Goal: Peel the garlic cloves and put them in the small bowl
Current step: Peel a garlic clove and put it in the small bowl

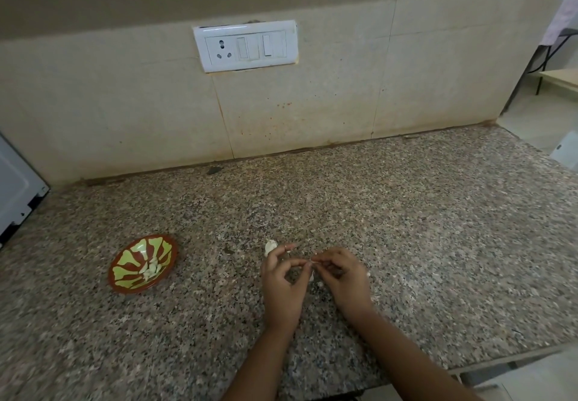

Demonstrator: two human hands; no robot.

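Left hand (pixel 283 281) and right hand (pixel 341 278) both pinch a garlic clove (pixel 312 263) over the granite counter (pixel 438 244); small bowl (pixel 131 256) well apart, leftward; granite stretches right to its edge.

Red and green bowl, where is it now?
In the head view, the red and green bowl sits on the granite counter, left of the left hand, holding peeled garlic cloves.

Peeled garlic cloves (pixel 151 270) lie in the red-green small bowl (pixel 131 258); unpeeled garlic (pixel 270 246) sits apart.
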